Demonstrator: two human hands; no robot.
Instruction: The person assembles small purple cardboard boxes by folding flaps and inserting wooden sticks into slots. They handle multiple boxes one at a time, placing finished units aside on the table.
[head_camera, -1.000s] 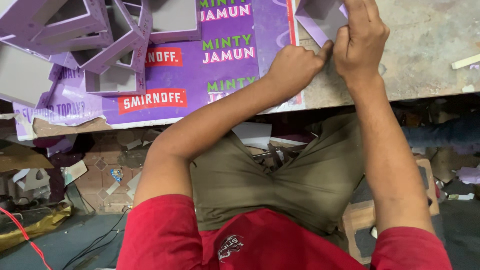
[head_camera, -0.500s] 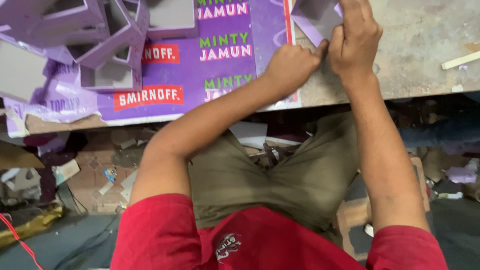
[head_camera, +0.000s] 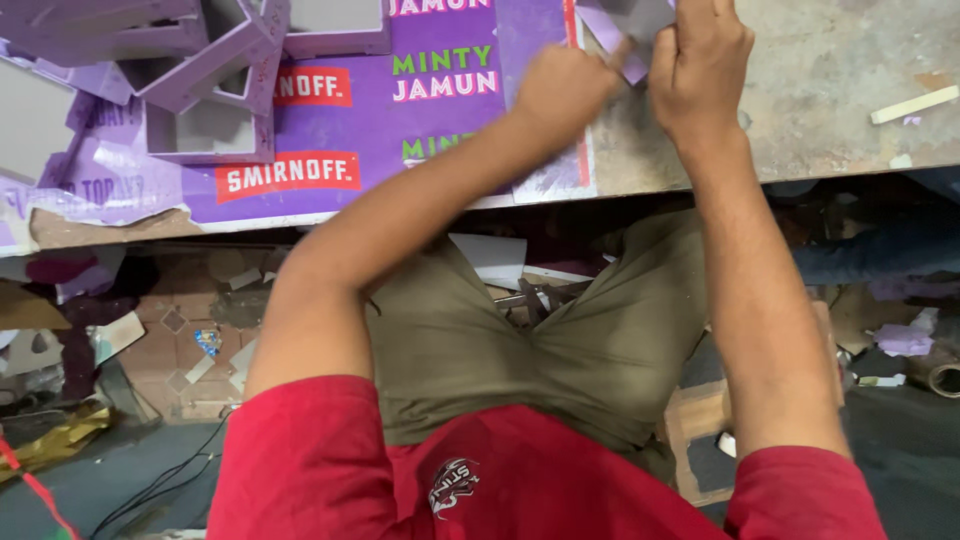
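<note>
We see both hands closed on one small purple card piece (head_camera: 628, 28) at the far edge of the counter (head_camera: 830, 110), with the piece partly cut off by the top of the view. The left hand (head_camera: 565, 90) is bunched into a narrow grip, its fingertips pinching the piece's near corner, while the right hand (head_camera: 700, 70) clamps the piece's right side from above, fingers folded tight over it. To do this well, we judge that the two grips should stay close together on the card, the pressure falling along one line so the fold or seam comes out straight and the thin card does not tear. Left of the piece lies one large purple printed sheet (head_camera: 440, 110), flat on the counter and running under the left wrist. Farther left of the piece, on that sheet, stands a cluster of open purple card boxes (head_camera: 210, 130); we count about four, though those at the top edge overlap and cannot be told apart surely. Well to the right of the piece lies one pale stick (head_camera: 914, 104).
</note>
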